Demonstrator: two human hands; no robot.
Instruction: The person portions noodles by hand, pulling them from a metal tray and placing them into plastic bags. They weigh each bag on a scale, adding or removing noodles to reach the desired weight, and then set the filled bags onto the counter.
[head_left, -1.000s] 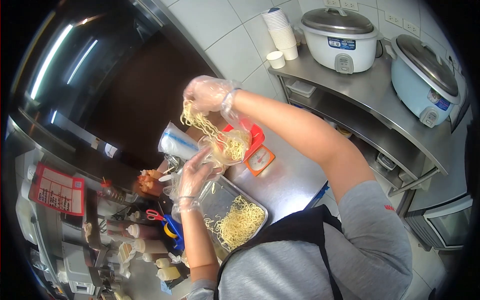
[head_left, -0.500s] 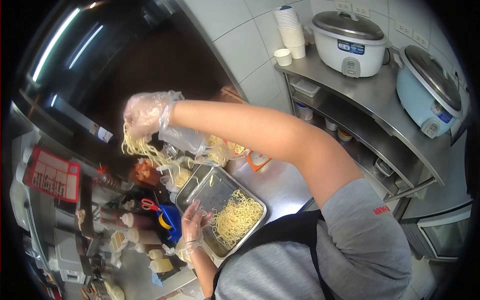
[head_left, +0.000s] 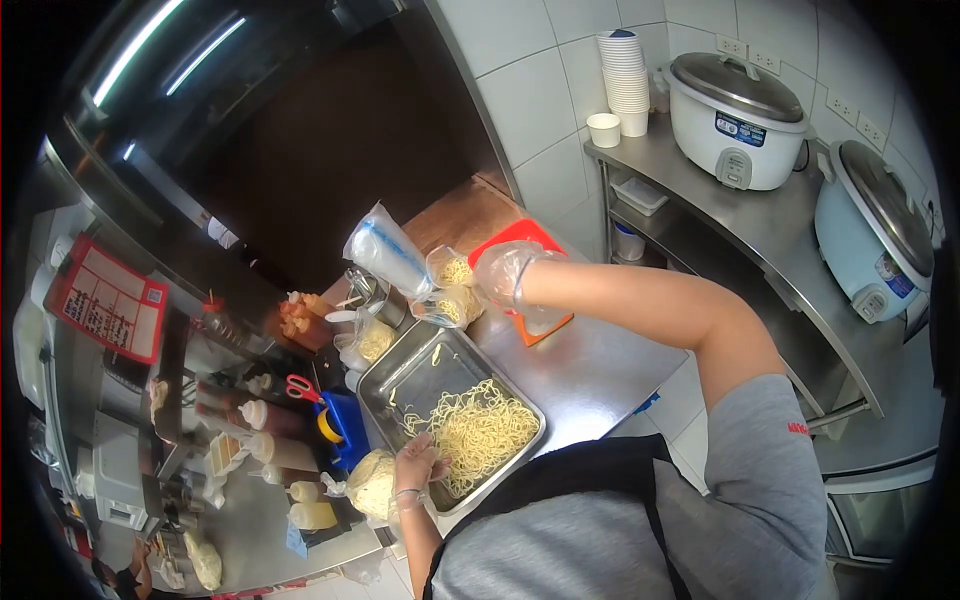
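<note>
My left hand (head_left: 415,464), in a clear plastic glove, is at the near left edge of a metal tray (head_left: 400,352). Its fingers are apart and close to the loose noodles (head_left: 484,430) in the tray. My right hand (head_left: 506,272), also gloved, is over a red-orange scale (head_left: 535,234) beyond the tray. Its fingers point away and are hidden, so what it holds cannot be made out. Just left of it are bags of noodles (head_left: 452,304). Another noodle bag (head_left: 374,340) stands at the tray's far left corner, and one more (head_left: 374,482) lies beside my left wrist.
Red scissors (head_left: 303,388) and a blue tape dispenser (head_left: 345,430) are left of the tray, near sauce bottles (head_left: 275,447). Rice cookers (head_left: 735,125) and stacked cups (head_left: 625,85) stand on the right shelf (head_left: 700,200). Another person's arm (head_left: 142,572) shows at bottom left.
My right hand has moved right and down to the scale; the noodles that dangled from it no longer show. My left hand is now nearer the noodles. The view has shifted.
</note>
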